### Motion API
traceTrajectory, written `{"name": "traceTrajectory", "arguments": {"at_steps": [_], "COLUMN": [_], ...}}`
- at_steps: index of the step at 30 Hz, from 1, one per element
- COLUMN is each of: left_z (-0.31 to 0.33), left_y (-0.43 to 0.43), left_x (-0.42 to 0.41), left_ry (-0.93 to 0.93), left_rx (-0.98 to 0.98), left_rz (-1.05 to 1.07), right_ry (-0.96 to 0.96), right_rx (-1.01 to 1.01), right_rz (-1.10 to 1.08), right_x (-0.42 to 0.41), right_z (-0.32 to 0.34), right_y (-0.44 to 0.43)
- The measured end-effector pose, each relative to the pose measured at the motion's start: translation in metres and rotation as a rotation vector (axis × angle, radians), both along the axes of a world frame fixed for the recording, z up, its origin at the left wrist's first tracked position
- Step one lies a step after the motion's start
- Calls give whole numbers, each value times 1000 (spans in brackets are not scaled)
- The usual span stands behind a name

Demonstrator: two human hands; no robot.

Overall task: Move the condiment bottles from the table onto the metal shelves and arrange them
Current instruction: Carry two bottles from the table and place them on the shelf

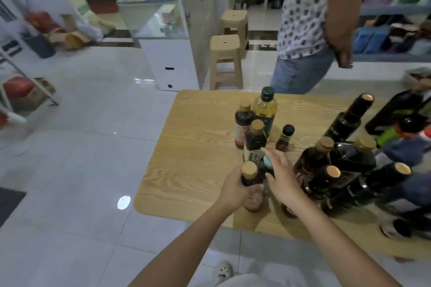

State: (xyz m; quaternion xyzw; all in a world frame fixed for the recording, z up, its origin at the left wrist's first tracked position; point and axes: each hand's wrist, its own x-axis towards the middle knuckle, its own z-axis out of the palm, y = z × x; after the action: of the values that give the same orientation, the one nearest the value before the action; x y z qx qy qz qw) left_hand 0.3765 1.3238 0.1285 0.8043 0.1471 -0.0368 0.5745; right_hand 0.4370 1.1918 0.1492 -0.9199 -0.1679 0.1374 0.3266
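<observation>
I'm picking up: my left hand (pixel 235 187) grips 1 tan-capped bottle (pixel 249 176) near the table (pixel 198 147) front edge, my right hand (pixel 283 179) spreads unclosed over the teal-capped bottle (pixel 267 162) beside it (2 to carry), so next I must clasp that and turn toward the metal shelves (pixel 35 84).

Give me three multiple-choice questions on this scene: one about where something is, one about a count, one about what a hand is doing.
1. Where does the yellow oil bottle stand? A) on the table B) on the floor C) on a stool
2. How many beige stools stand beyond the table? A) one B) two C) four
3. What is the left hand doing? A) lying flat B) gripping a tan-capped bottle C) hanging empty
1 A: its base rests on the wood. 2 B: two show past the far edge. 3 B: its fingers wrap that bottle.
</observation>
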Motion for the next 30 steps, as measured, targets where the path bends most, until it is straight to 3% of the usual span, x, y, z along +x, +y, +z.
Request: {"name": "traceTrajectory", "arguments": {"at_steps": [4,11,17,25,30], "left_z": [2,-1,-5,8,33], "left_y": [29,61,71,82,87], "left_x": [5,-11,-36,-79,-133], "left_ry": [96,182,204,149,32], "left_rx": [-175,-409,-487,-441,-411], "left_rz": [197,471,615,735,918], "right_ry": [58,315,269,338,389], "right_rx": [150,272,266,327,380], "right_rz": [-215,-350,-443,-269,18], "right_x": [8,7,3,-9,-23], "right_z": [-3,-20,-32,-28,-8], "right_y": [2,5,9,27,54]}}
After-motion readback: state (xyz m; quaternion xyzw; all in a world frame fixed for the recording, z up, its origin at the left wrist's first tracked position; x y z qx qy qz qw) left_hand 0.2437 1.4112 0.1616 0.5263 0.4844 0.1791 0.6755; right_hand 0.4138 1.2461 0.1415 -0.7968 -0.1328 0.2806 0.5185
